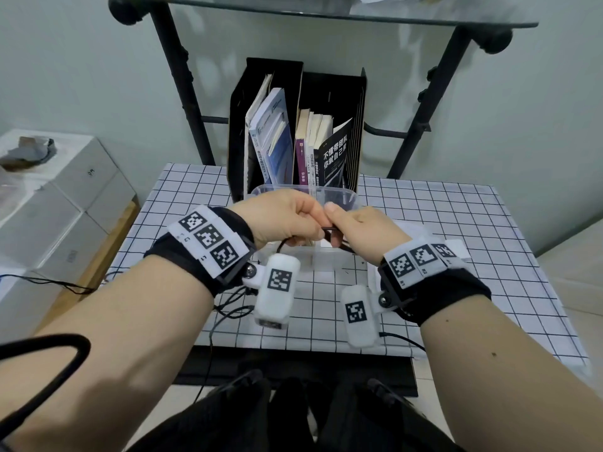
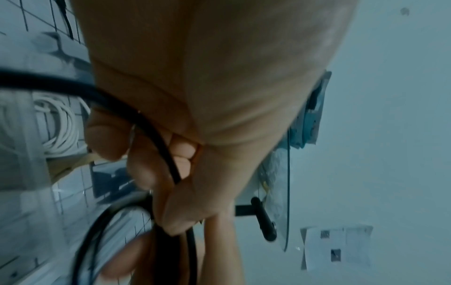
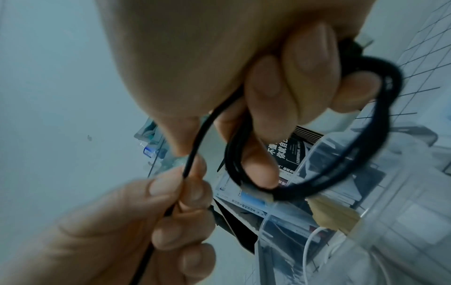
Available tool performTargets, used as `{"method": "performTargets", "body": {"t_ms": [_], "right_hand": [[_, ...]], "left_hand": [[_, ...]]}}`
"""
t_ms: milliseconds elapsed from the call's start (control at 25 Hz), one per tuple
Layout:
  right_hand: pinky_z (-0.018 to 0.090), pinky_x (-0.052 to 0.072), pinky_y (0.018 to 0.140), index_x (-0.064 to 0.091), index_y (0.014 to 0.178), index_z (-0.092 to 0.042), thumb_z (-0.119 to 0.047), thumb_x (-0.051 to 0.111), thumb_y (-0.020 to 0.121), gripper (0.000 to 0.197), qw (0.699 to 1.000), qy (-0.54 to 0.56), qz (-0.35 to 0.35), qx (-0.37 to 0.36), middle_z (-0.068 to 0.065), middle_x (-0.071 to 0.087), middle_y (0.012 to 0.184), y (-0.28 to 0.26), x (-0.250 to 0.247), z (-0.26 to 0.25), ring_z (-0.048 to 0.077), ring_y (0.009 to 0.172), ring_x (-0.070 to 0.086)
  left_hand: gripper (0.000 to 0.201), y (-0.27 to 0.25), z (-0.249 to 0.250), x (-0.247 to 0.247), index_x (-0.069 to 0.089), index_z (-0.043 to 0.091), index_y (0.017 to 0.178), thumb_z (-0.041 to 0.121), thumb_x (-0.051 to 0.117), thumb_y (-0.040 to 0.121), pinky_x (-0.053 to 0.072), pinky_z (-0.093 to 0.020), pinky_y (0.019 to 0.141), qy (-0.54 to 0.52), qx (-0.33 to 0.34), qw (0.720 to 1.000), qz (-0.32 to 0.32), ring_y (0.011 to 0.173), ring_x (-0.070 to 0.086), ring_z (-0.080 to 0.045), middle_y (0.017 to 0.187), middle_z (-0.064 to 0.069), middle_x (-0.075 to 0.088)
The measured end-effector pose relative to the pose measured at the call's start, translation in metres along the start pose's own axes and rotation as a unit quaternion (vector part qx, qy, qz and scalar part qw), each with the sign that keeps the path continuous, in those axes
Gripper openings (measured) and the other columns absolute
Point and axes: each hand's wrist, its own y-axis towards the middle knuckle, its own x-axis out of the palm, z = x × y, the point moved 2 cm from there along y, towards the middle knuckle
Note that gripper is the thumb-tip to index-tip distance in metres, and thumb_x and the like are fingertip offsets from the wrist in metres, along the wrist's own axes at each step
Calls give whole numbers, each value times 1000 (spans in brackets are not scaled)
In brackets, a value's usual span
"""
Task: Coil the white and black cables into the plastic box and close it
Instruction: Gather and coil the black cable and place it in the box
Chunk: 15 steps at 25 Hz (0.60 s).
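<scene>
Both hands meet above the clear plastic box point(image 1: 350, 194) on the checked table. My right hand point(image 1: 357, 228) grips a small coil of the black cable point(image 3: 363, 156), its fingers curled through the loops. My left hand point(image 1: 288, 220) pinches the loose strand of the same black cable point(image 2: 158, 138) just to the left of the coil; in the right wrist view that left hand point(image 3: 180, 192) sits below the right hand's thumb. The white cable point(image 2: 61, 125) lies coiled inside the box, also visible as the white cable point(image 3: 308, 248). The hands hide most of the box's inside in the head view.
A black file holder point(image 1: 241, 125) with books stands right behind the box. Black shelf legs point(image 1: 182, 93) and a glass shelf point(image 1: 326, 14) rise at the back. White cartons point(image 1: 65, 197) sit left of the table. Thin black wires point(image 1: 228, 309) trail by the table's front edge.
</scene>
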Motion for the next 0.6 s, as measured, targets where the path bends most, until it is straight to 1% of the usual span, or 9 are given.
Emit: {"method": "performTargets", "body": {"t_ms": [40, 80, 160, 240, 320, 360, 440, 520, 600], "right_hand": [[25, 41, 56, 61, 60, -16, -58, 37, 94, 60, 1000, 26, -16, 8, -9, 45, 42, -2, 0, 2, 10, 47, 46], [23, 39, 48, 60, 59, -15, -60, 41, 92, 59, 997, 68, -39, 9, -9, 38, 38, -3, 2, 5, 10, 39, 40], [21, 30, 40, 55, 59, -13, -48, 49, 94, 49, 974, 210, -82, 5, -3, 30, 40, -3, 8, 11, 11, 33, 28], [20, 14, 40, 48, 60, -14, -35, 48, 98, 44, 921, 377, -100, 22, -3, 24, 40, -1, 10, 13, 10, 32, 17], [30, 4, 49, 43, 60, -17, -37, 43, 99, 44, 862, 494, -106, 36, -5, 21, 40, 0, 10, 13, 9, 33, 13], [33, 3, 52, 42, 61, -18, -39, 41, 99, 44, 833, 541, -114, 34, -5, 21, 40, 0, 10, 12, 9, 32, 13], [32, 6, 52, 40, 61, -19, -43, 37, 98, 44, 773, 622, -124, 29, -7, 22, 38, 2, 6, 9, 8, 30, 17], [27, 10, 46, 41, 59, -20, -45, 38, 95, 44, 726, 677, -121, 22, -8, 24, 36, 4, 0, 8, 7, 27, 21], [21, 18, 38, 43, 56, -21, -47, 40, 92, 45, 688, 718, -103, 20, -9, 25, 35, 5, -4, 8, 7, 26, 24]], "left_hand": [[16, 0, -2, -5, 65, 10, 84, -5, 63, 82, 41, -19, 51, -3, 6, 1000, 15, 52, 47, -8, 58, 8, 62], [14, 0, -5, -11, 66, 11, 86, -2, 65, 82, 40, -20, 51, -7, 11, 999, 34, 54, 47, -9, 59, 7, 61], [9, 0, -13, -18, 69, 13, 88, 6, 68, 82, 39, -22, 52, -25, 21, 997, 73, 55, 44, -11, 61, 6, 61], [8, 2, -21, -19, 72, 17, 88, 13, 64, 87, 35, -24, 51, -75, 30, 991, 105, 51, 39, -11, 61, 9, 59], [16, 4, -26, -14, 72, 18, 87, 17, 57, 92, 30, -23, 48, -143, 37, 982, 122, 45, 34, -9, 63, 9, 59], [19, 4, -28, -11, 70, 16, 86, 18, 54, 94, 28, -22, 45, -168, 38, 977, 123, 42, 33, -8, 62, 8, 58], [20, 2, -31, -5, 64, 12, 84, 20, 50, 96, 27, -20, 42, -191, 39, 974, 115, 36, 31, -6, 57, 5, 54], [22, -2, -34, -4, 61, 13, 81, 22, 49, 96, 26, -20, 43, -198, 46, 973, 107, 35, 29, -5, 51, 5, 45], [25, -5, -37, -7, 63, 12, 83, 25, 47, 97, 29, -21, 45, -207, 51, 971, 108, 37, 31, -6, 50, 5, 42]]}}
